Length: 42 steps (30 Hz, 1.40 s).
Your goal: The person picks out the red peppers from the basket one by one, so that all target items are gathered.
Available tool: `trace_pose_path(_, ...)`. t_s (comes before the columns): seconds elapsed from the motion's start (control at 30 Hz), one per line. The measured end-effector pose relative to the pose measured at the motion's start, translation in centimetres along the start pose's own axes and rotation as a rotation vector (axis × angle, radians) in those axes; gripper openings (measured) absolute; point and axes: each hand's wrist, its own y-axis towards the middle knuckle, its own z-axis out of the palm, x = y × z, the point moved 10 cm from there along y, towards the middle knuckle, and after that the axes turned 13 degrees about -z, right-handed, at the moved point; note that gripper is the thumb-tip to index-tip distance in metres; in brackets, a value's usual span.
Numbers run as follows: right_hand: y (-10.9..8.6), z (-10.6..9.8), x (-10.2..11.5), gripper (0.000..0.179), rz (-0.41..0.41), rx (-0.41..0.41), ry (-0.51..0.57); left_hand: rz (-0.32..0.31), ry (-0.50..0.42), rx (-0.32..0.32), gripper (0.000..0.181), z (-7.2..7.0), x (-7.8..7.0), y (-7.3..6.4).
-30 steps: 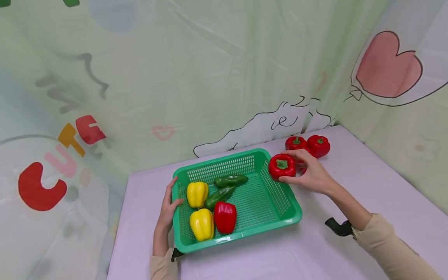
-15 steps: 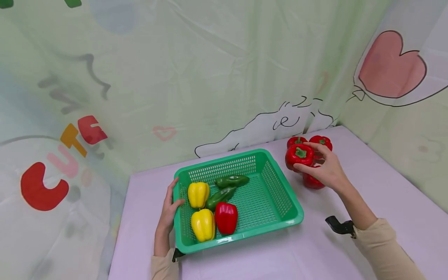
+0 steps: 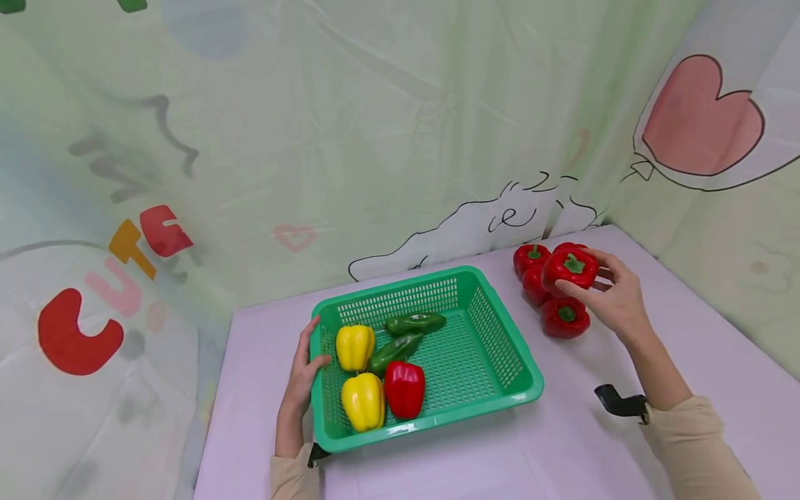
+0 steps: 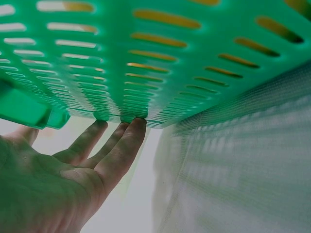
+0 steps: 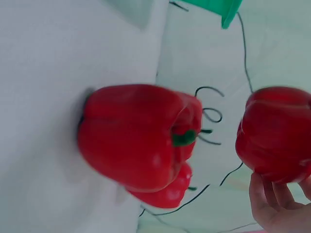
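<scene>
Gripped in the right hand (image 3: 615, 300), one glossy red bell pepper (image 3: 565, 273) has moved toward three o'clock since the earlier frame. Head view: it is at two o'clock from a green perforated plastic basket (image 3: 462, 361), squat, its green stem showing; four more red bell peppers (image 3: 565, 321) cluster beside it. Two yellow bell peppers (image 3: 355, 347), two long green peppers (image 3: 415, 323) and one upright-ribbed red pepper (image 3: 405, 390) lie inside; the left hand (image 3: 301, 370) grips the basket's nine-o'clock rim. Left wrist: its fingers (image 4: 121, 153) touch the basket from outside. Right wrist: the gripped pepper looks smooth and lobed, apart from three others toward nine o'clock.
</scene>
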Motion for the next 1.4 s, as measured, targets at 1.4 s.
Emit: trace_pose_path(1.4, -2.2, 0.3, -12.3, 0.082, 0.423, -0.239, -0.023, 0.012, -0.010, -0.007, 0.075, 0.0, -0.1, 0.0)
